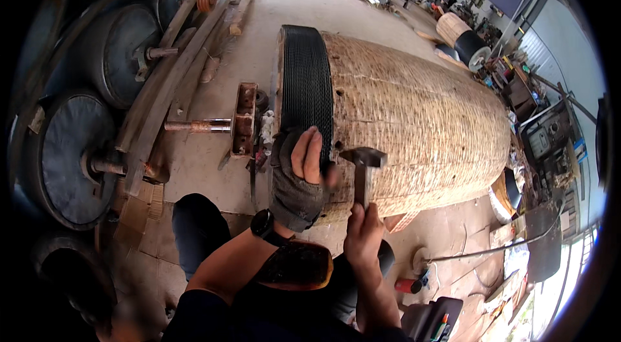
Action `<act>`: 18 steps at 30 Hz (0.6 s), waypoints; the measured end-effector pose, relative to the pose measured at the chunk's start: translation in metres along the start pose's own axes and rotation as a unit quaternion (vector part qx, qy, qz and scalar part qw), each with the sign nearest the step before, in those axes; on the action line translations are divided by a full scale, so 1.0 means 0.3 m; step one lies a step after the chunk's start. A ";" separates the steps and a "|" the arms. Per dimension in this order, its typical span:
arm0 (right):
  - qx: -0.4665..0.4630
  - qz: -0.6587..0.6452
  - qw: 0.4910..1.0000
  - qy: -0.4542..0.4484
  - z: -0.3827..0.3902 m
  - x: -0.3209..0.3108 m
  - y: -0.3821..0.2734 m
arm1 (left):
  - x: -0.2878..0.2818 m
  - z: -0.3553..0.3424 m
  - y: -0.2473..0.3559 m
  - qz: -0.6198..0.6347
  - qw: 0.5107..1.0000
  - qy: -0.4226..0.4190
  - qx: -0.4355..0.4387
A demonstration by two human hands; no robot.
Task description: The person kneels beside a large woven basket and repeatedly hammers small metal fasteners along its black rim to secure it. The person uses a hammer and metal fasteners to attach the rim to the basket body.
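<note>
1. Black ribbed band [306,77] wraps the left end of the tan drum [414,115], which lies on its side in front of the person; its rows run close together.
2. From my end, I see the left hand [301,170], in a dark glove [294,196] that leaves the visible fingers bare, against the band. Those fingers are partly bent and close together, the thumb apart and blurred. I cannot tell whether it pinches anything.
3. I see the right hand [363,235] wrapped round the handle of the hammer [362,177]. The head is over the drum, just right of the band; I cannot tell whether they touch.
4. I would want that left thumb drawn back, since it looks the likeliest part to catch a stray blow.
5. I would favour short, square taps from the wrist, the face matched to the curve so it does not glance off.
6. I would keep the band's edge straight under steady pressure, judging it against the dark hole [339,92] beside it.
</note>
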State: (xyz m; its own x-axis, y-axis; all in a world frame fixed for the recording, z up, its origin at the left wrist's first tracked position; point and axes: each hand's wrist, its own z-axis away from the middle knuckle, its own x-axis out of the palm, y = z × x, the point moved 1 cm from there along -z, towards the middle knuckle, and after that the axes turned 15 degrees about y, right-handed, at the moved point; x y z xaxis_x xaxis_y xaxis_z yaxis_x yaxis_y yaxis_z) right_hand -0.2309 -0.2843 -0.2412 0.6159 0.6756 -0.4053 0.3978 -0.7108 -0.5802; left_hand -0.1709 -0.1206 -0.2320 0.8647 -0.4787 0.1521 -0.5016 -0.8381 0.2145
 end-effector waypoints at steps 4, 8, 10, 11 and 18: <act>0.136 -0.199 0.968 0.076 0.024 -0.052 -0.018 | 0.009 -0.016 -0.002 0.001 1.000 0.007 -0.011; -0.026 -0.029 0.999 0.003 0.019 0.005 0.021 | 0.001 -0.019 0.003 -0.004 1.000 -0.008 -0.010; 0.033 -0.043 0.998 -0.029 0.012 0.001 0.036 | 0.016 -0.027 -0.004 -0.001 1.000 -0.002 -0.014; 0.066 -0.050 0.995 -0.048 0.008 0.001 0.030 | 0.016 -0.020 0.001 0.006 1.000 -0.002 -0.017; 0.007 0.037 0.999 -0.002 -0.044 0.042 -0.026 | -0.011 -0.020 0.015 0.027 0.998 -0.026 -0.040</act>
State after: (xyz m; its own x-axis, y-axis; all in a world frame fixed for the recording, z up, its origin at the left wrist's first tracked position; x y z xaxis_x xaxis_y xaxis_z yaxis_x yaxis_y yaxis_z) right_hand -0.2174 -0.2728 -0.2324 0.6400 0.6225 -0.4504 0.3420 -0.7557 -0.5585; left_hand -0.1763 -0.1212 -0.2259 0.8353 -0.5373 0.1164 -0.5463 -0.7877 0.2848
